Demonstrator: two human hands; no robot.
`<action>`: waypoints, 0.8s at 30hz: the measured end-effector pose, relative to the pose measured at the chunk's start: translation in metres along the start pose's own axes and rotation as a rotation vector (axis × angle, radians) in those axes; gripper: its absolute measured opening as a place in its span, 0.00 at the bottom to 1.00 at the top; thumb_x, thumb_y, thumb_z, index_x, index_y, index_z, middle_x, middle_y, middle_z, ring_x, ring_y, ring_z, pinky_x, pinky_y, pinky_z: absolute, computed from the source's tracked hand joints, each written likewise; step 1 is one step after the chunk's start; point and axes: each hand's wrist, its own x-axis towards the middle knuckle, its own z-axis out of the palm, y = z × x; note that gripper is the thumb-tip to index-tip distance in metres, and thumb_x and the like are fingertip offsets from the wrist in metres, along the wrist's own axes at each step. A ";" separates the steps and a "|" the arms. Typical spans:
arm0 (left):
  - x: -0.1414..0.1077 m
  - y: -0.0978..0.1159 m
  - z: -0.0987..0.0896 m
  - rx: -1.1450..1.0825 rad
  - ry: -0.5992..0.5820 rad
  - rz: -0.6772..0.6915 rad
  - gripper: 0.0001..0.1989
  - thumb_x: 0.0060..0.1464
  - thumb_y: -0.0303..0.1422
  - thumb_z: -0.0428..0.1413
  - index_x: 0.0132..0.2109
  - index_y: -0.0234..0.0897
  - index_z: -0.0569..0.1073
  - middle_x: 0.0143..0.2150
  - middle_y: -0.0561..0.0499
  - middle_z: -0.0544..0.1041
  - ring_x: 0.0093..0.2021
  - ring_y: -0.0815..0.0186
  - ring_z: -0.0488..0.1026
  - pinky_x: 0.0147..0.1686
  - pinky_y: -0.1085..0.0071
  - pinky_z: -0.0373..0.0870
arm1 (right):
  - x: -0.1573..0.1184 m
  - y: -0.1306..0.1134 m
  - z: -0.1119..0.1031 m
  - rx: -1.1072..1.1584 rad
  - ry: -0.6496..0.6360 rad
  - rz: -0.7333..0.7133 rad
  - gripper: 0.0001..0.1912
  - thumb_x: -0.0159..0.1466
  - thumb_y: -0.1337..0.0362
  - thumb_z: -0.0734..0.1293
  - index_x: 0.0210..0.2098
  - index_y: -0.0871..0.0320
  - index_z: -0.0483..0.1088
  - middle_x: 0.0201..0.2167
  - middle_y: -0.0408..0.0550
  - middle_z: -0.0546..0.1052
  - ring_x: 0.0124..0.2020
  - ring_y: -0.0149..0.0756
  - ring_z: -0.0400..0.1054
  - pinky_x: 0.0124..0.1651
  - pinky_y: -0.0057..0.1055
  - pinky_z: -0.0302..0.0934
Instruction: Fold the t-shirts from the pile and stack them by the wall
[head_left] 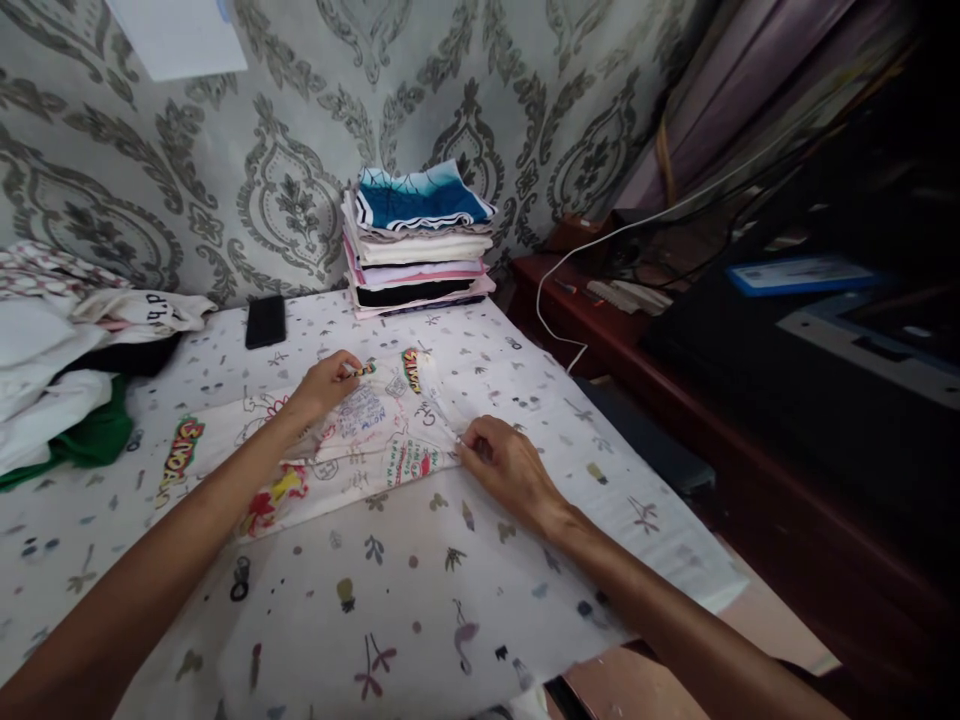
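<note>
A white printed garment (pixel 367 425) with scribbled writing and bright lettering lies partly folded on the patterned sheet; whether it is a shirt or trousers I cannot tell. My left hand (pixel 328 385) is closed, pinching the cloth along its far edge. At the right end, my right hand (pixel 506 462) has its thumb and fingers pressed together on the garment's near corner. The garment's left part stretches out beyond my left forearm, which hides some of it.
A stack of folded clothes (pixel 420 255) stands by the patterned curtain. Left of it lies a black phone (pixel 266 321). Loose clothes (pixel 67 370) are heaped at the far left. A white cable (pixel 600 232) runs over the dark red furniture (pixel 622 350) on the right.
</note>
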 end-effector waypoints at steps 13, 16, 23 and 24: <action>-0.005 0.008 0.004 0.265 0.031 0.006 0.09 0.54 0.33 0.52 0.43 0.41 0.72 0.28 0.55 0.69 0.29 0.63 0.67 0.31 0.69 0.60 | -0.001 0.010 0.000 -0.022 -0.044 -0.027 0.12 0.67 0.60 0.62 0.27 0.54 0.65 0.28 0.44 0.73 0.32 0.36 0.66 0.38 0.32 0.58; -0.022 0.014 -0.003 0.397 0.097 0.087 0.12 0.57 0.34 0.51 0.48 0.39 0.71 0.37 0.50 0.74 0.36 0.60 0.70 0.38 0.65 0.65 | -0.004 0.012 -0.005 -0.023 -0.065 -0.041 0.20 0.72 0.57 0.55 0.26 0.55 0.64 0.29 0.46 0.72 0.34 0.37 0.66 0.41 0.34 0.58; -0.116 0.023 -0.022 0.455 0.153 0.301 0.12 0.65 0.37 0.45 0.43 0.39 0.72 0.41 0.46 0.74 0.45 0.57 0.71 0.47 0.61 0.68 | -0.006 0.015 -0.008 0.048 -0.101 -0.008 0.06 0.64 0.62 0.64 0.33 0.54 0.72 0.32 0.44 0.73 0.34 0.35 0.67 0.40 0.32 0.59; -0.130 0.024 -0.020 0.448 0.109 0.325 0.13 0.66 0.37 0.45 0.42 0.40 0.72 0.39 0.47 0.75 0.44 0.58 0.71 0.45 0.62 0.68 | -0.005 0.015 -0.008 0.071 -0.091 0.004 0.06 0.64 0.63 0.64 0.32 0.54 0.73 0.31 0.44 0.73 0.33 0.35 0.66 0.38 0.32 0.59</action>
